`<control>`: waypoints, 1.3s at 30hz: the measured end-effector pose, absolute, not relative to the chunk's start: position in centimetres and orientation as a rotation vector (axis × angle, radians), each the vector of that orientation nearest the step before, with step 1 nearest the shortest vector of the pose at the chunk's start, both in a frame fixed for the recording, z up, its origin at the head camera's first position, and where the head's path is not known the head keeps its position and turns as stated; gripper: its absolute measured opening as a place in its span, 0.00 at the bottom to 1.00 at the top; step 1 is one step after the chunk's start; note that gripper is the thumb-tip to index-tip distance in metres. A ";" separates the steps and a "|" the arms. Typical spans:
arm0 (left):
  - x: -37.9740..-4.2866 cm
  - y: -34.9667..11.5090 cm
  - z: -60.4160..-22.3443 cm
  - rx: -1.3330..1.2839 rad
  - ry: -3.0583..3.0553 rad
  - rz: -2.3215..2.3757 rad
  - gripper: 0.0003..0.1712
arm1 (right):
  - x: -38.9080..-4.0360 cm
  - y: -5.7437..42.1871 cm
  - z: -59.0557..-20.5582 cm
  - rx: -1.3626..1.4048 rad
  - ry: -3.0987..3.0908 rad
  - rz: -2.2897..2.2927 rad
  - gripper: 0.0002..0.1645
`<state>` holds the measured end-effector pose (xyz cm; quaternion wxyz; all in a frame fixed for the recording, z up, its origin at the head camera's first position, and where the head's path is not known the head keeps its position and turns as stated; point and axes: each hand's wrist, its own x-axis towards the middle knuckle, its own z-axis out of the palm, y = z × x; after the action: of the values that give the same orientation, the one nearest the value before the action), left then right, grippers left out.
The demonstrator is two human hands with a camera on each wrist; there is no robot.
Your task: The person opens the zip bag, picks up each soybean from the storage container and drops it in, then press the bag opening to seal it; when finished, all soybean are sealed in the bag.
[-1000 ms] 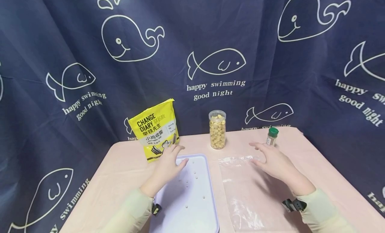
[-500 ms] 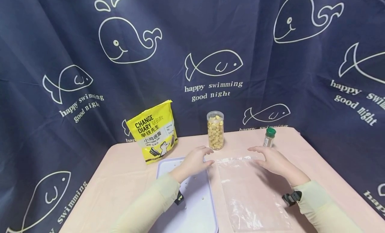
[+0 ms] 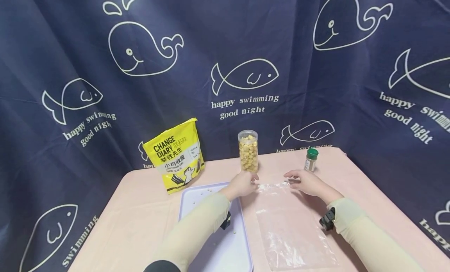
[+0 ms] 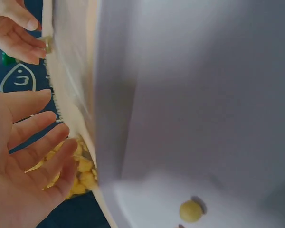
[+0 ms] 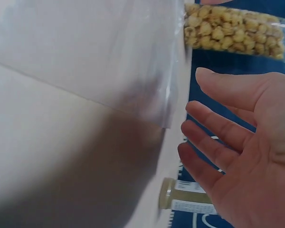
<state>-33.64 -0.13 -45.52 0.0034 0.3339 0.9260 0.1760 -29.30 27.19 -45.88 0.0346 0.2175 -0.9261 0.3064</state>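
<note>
A clear plastic bag (image 3: 290, 229) lies flat on the pink-covered table, its top edge toward the back. My left hand (image 3: 242, 184) hovers by the bag's top left corner, fingers bent loosely; the left wrist view shows that hand (image 4: 23, 156) with spread fingers and nothing in them. Near the top right corner is my right hand (image 3: 311, 183), and in the right wrist view this hand (image 5: 247, 128) has thumb and fingers apart and holds nothing. Behind the left hand stands a clear jar (image 3: 248, 153) of popcorn-like yellow pieces.
A lilac tray (image 3: 246, 244) with several small round bits, one a yellowish ball (image 4: 191, 211), lies under the left forearm. A yellow snack bag (image 3: 175, 155) stands behind it. A green-capped shaker (image 3: 311, 159) stands behind the right hand. A dark blue curtain (image 3: 197, 26) hangs at the back.
My left hand has moved right from over the tray to the plastic bag's top left corner. My right hand has shifted only slightly at the top right corner. The view has turned a little.
</note>
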 end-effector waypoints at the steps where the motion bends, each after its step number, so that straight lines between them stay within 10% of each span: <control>1: -33.8 0.0 -45.6 1.023 2.889 0.567 0.14 | -29.5 27.2 -46.0 0.667 -2.855 0.967 0.22; 39: -35.3 -1.7 -46.3 0.712 2.458 1.244 0.05 | -31.1 29.6 -46.2 0.589 -2.738 1.714 0.08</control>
<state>-35.33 -1.72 -46.29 0.1476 0.2477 0.8544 0.4323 -31.14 29.60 -46.19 -0.0710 0.1788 -0.8318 0.5207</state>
